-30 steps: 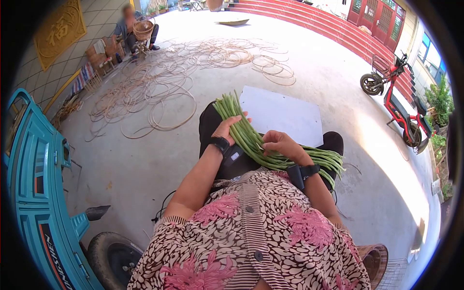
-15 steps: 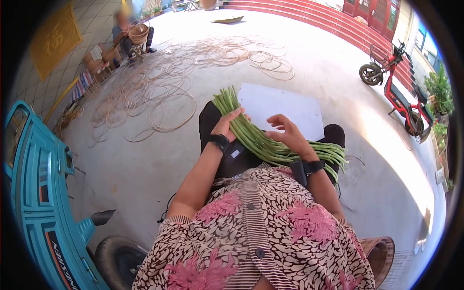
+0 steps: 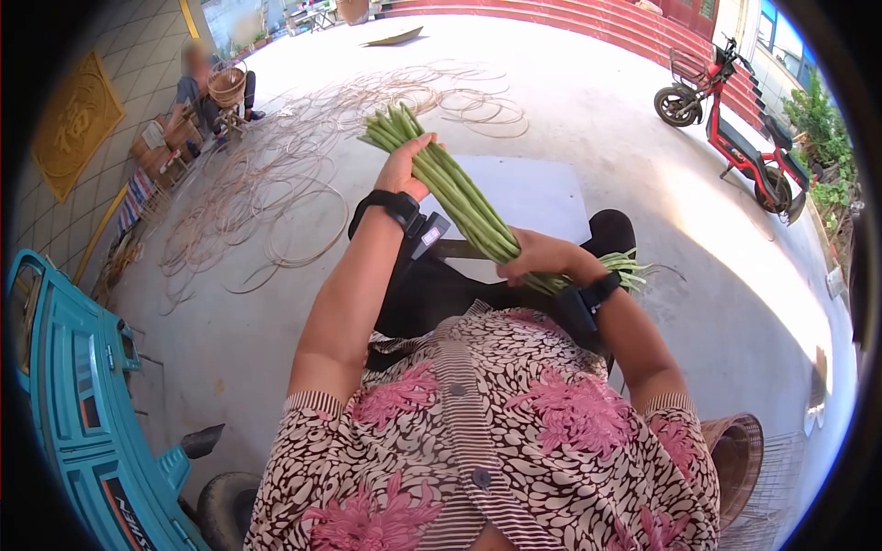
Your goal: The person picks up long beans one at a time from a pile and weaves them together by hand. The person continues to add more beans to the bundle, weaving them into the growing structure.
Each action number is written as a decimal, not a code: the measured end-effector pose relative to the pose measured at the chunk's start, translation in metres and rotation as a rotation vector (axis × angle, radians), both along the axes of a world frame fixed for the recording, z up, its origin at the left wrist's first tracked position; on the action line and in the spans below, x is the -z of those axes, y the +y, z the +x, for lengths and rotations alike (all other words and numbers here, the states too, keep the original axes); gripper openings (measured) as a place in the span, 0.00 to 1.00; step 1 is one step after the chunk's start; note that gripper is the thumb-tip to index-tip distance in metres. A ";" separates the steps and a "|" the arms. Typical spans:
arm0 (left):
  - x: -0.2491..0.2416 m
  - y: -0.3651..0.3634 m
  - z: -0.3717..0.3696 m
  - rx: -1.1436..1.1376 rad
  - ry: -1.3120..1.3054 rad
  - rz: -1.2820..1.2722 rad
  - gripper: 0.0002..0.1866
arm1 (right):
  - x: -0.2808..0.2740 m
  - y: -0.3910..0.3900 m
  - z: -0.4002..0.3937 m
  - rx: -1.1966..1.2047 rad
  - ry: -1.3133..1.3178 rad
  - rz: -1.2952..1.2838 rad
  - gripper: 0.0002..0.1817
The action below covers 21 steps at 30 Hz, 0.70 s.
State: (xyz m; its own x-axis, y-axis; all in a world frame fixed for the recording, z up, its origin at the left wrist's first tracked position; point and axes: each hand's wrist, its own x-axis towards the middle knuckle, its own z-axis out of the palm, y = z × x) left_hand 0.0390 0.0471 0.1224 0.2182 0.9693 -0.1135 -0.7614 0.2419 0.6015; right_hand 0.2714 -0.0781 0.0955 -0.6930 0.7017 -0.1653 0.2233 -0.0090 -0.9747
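Note:
A thick bundle of long green beans [image 3: 466,204] slants across my lap, its cut-looking ends up at the left and its thin tails down at the right. Near the upper end, my left hand [image 3: 404,171] is wrapped round it. My right hand [image 3: 542,256] grips the bundle lower down, fingers closed about the beans. Behind the beans, a pale flat board [image 3: 551,188] lies in front of my knees, partly covered by them. Both wrists wear black bands with small devices.
Loose coils of thin cane strips [image 3: 303,197] spread over the concrete. A person [image 3: 197,92] sits far left holding a woven basket [image 3: 227,87]. A teal vehicle [image 3: 73,367] stands close on my left, a red scooter [image 3: 735,138] far right. Behind my right elbow is another basket [image 3: 735,459].
My right hand, formerly open above the beans, has closed round them. My left hand has raised the upper end, and the bundle looks more tightly gathered. The view has shifted slightly.

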 end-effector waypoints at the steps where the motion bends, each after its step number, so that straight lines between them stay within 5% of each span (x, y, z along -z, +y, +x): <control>1: 0.004 0.008 0.001 -0.038 0.014 -0.061 0.09 | 0.006 0.002 0.013 0.007 -0.091 0.066 0.26; 6: 0.051 0.056 -0.007 0.014 -0.001 -0.196 0.06 | -0.009 -0.013 0.056 0.313 -0.406 0.232 0.23; 9: 0.068 0.071 0.011 0.067 -0.037 -0.180 0.06 | -0.032 -0.015 0.062 0.389 -0.938 0.717 0.24; 13: 0.073 0.090 0.004 0.007 0.076 -0.173 0.15 | -0.015 0.008 0.044 0.402 -1.023 0.808 0.25; 15: 0.069 0.099 -0.011 -0.036 0.437 -0.180 0.26 | 0.020 0.031 0.037 0.387 -1.104 0.821 0.23; 16: 0.071 0.098 -0.012 -0.082 0.362 -0.126 0.32 | 0.037 0.041 0.038 0.444 -1.083 0.853 0.20; 19: 0.042 0.077 -0.010 -0.349 0.682 -0.295 0.32 | 0.043 0.054 0.049 0.453 -1.083 0.851 0.22; 21: 0.040 0.057 -0.008 -0.150 0.904 -0.064 0.36 | 0.038 0.054 0.049 0.426 -1.102 0.779 0.24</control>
State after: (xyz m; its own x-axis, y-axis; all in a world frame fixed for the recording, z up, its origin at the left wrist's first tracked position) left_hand 0.0313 0.1043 0.0828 -0.1074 0.9661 -0.2346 -0.0342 0.2322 0.9721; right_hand 0.3202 -0.0238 0.0577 -0.1800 0.9826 0.0466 0.9786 0.1837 -0.0922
